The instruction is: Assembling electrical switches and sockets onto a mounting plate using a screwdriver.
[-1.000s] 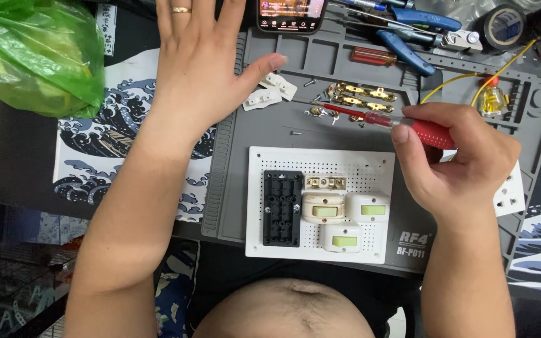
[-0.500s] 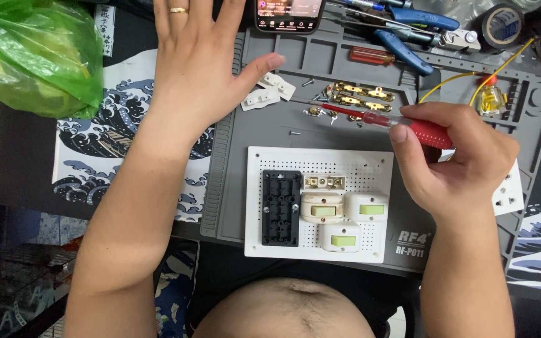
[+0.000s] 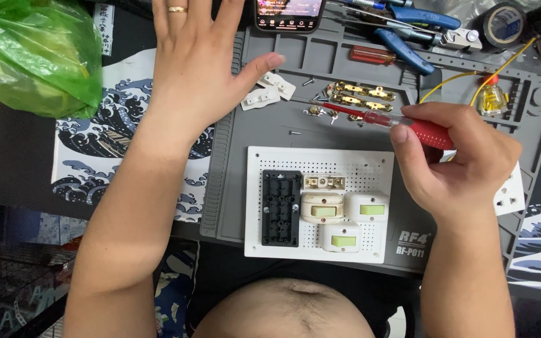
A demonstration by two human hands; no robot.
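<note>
The right hand [image 3: 455,163] is gripping a red-handled screwdriver [image 3: 402,125], fingers curled around the handle, and is sitting at about 3 o'clock in the head view. The screwdriver is lying nearly flat, its clear neck and red shaft pointing toward 9 o'clock, and the tip is ending among the small screws [image 3: 320,106] and brass strips [image 3: 361,95] on the grey work mat [image 3: 339,53]. Whether the tip is touching a screw is too fine to tell.

The left hand [image 3: 201,69] is lying flat and spread, palm down, holding nothing, at about 11 o'clock. It is resting across the left edge of the grey mat and the wave-print sheet [image 3: 89,156], with its thumb reaching toward two small white plastic pieces [image 3: 267,91] just beside it. A gold ring [image 3: 177,9] is showing on one finger.

Below the screwdriver, toward 6 o'clock, a white perforated board [image 3: 370,159] is carrying a black block [image 3: 281,208] on its left and three cream switches [image 3: 339,216] with green windows on its right.

A phone [image 3: 289,14] is lying at 12 o'clock, just right of the left hand's fingers. Blue-handled pliers [image 3: 408,37] and rolls of black tape [image 3: 505,24] are lying toward 1 o'clock. A green plastic bag [image 3: 32,56] is filling the 10 o'clock corner.
</note>
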